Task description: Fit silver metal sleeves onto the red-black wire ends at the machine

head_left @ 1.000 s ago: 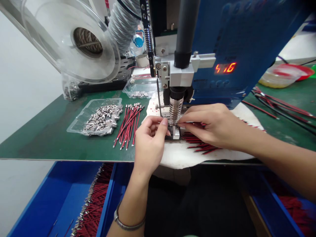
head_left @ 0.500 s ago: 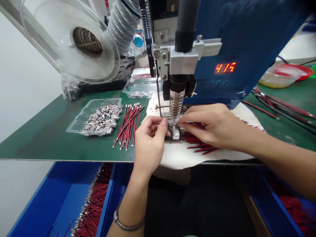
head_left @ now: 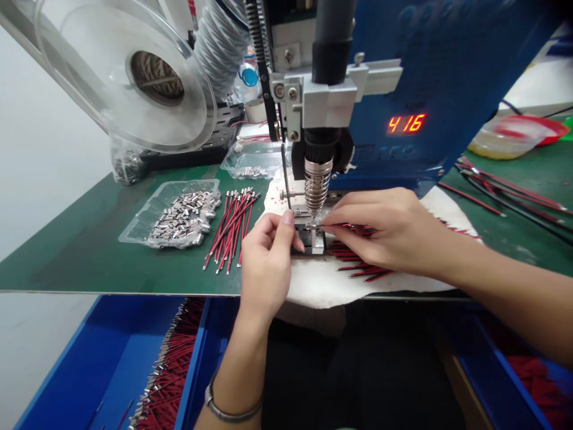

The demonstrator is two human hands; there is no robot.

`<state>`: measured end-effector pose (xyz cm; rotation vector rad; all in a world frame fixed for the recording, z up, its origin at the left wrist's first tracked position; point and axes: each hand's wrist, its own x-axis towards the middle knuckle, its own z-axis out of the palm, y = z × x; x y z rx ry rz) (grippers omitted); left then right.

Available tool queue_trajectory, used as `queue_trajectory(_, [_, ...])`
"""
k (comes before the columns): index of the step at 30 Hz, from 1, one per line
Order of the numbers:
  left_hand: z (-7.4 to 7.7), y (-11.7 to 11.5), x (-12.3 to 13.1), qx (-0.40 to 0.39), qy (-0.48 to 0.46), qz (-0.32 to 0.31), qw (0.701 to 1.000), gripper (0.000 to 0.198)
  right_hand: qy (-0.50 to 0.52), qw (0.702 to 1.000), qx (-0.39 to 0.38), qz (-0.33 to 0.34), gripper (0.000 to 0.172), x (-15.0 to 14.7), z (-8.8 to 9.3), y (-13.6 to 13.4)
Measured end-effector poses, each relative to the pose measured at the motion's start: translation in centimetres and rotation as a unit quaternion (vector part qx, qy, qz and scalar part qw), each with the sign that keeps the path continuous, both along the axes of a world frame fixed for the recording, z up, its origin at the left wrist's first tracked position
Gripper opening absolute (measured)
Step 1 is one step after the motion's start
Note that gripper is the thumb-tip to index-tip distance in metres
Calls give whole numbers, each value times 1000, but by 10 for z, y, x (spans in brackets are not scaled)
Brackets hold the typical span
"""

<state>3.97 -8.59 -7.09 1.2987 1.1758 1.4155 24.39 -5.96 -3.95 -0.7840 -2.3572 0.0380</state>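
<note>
My right hand (head_left: 380,230) is closed in a pinch on a thin red-and-black wire (head_left: 347,225), most of it hidden by the fingers. The wire's left end meets a small metal connector (head_left: 313,226) on the fixture, right beneath the soldering iron's tip (head_left: 316,209). Left of the fixture block (head_left: 317,242), my left hand (head_left: 271,251) has thumb and forefinger pressed together beside the thin solder feed tube (head_left: 285,179). Whether anything is between those fingers is hidden. More red-and-black wires (head_left: 347,254) lie on the white cloth (head_left: 322,289) under my right hand.
On the green table (head_left: 89,251), a clear tray (head_left: 134,230) of metal connectors stands left of a wire bundle (head_left: 230,230). Behind is a blue machine (head_left: 430,77) reading 416. Blue bins (head_left: 107,340) with finished-looking wires sit below the edge. Loose cables (head_left: 514,191) lie right.
My left hand has drawn slightly left, away from the connector under the tip. The soldering head has shifted slightly in view, and the display went from 415 to 416. My right hand is nearly still.
</note>
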Motion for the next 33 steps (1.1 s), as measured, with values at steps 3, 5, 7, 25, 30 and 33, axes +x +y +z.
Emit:
queue_trajectory(3, [-1,2,-1,-15,-60,-19,998,47,25,999,15,13,20,-2,2,-2])
queue_trajectory(5, [0,3,-2,-20,-83,-21,996,50,40,998,31,37,20,-3,4,-5])
queue_trajectory(7, [0,4,-1,-16,-84,-17,996,51,52,995,58,59,19,-4,7,-8])
queue_trajectory(25, [-1,2,1,-10,-34,-7,999,54,98,983,149,42,11,-2,11,-21])
queue_trajectory(30, [0,1,0,-12,-37,-13,999,54,95,982,153,48,10,-1,11,-20])
queue_trajectory(33, [1,1,1,-11,-34,-10,999,54,96,982,153,56,10,-3,11,-20])
